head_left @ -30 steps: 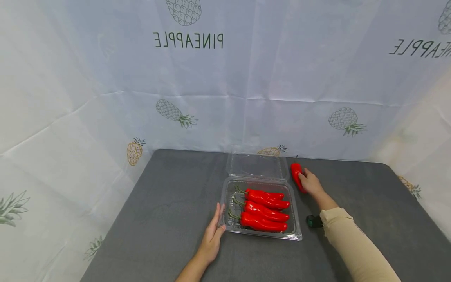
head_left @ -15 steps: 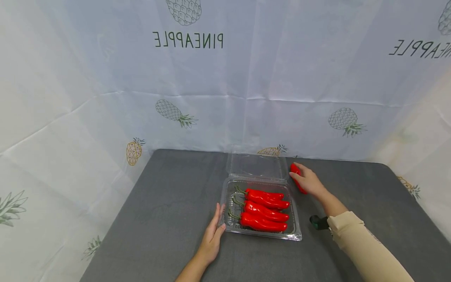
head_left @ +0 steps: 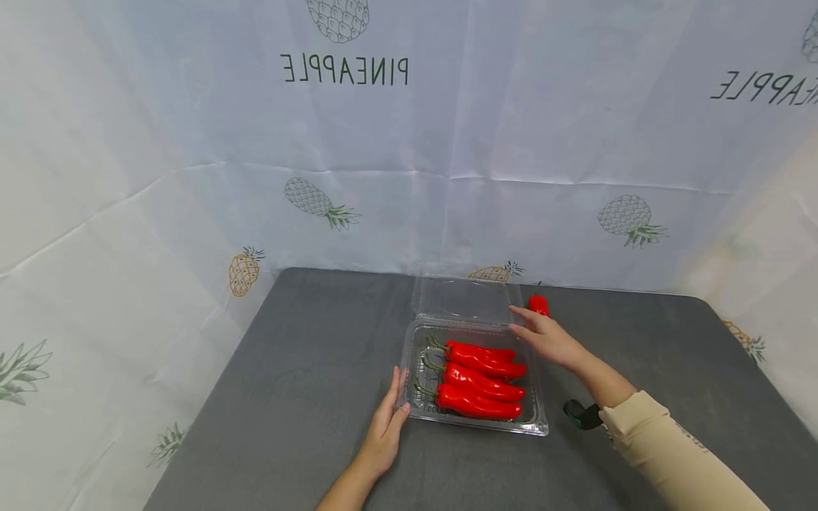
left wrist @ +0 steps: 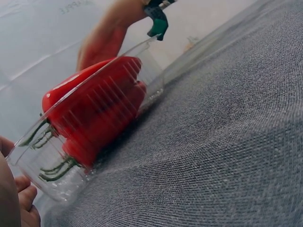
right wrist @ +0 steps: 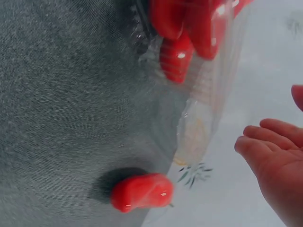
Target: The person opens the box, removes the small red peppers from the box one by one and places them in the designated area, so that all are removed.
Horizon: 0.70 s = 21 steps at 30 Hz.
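Observation:
A clear plastic clamshell box lies with its lid folded back, and several red peppers with green stems lie side by side in its tray. My left hand holds the tray's left side, thumb at the near corner and fingers along the wall. Over the right end of the hinge is my right hand, fingers spread and extended, holding nothing. Behind it a single red pepper lies on the table outside the box, partly hidden by the hand in the head view.
The grey table ends at its back edge against a white hanging cloth printed with pineapples. A dark green strap piece hangs at my right wrist below the beige sleeve.
My right hand has let go of the loose pepper and moved left to the hinge side of the box. The pepper stays beside the box; my left hand has not moved.

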### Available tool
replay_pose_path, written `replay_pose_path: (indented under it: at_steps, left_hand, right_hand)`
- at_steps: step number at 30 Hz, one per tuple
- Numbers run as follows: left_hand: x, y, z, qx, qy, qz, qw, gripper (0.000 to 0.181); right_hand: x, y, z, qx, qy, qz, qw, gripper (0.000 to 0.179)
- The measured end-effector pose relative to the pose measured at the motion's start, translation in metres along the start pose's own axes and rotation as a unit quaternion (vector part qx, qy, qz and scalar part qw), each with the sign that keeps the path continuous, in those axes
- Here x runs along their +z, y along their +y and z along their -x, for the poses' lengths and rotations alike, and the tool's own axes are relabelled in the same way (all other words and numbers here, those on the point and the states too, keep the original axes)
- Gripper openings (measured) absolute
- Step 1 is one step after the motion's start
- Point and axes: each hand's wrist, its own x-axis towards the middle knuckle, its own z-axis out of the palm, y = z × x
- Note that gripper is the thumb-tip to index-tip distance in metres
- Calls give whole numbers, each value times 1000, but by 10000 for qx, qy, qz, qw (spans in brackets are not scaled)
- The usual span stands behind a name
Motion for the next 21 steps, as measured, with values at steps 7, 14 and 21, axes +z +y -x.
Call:
replay_pose_path:
  at_steps: [7, 14, 21]
  left_hand:
    - [1, -1, 0, 70, 7, 1, 10000, 57]
    - [1, -1, -1, 193, -6, 32, 9998, 56]
    - [1, 0, -1, 161, -15, 12, 9999, 56]
  right_hand:
    - [2, -16, 4, -255, -539, 25, 9982, 61]
    - [12, -27, 6, -519, -1111, 135, 9924, 53]
    - [20, -31, 4, -587, -1552, 411, 9853, 55]
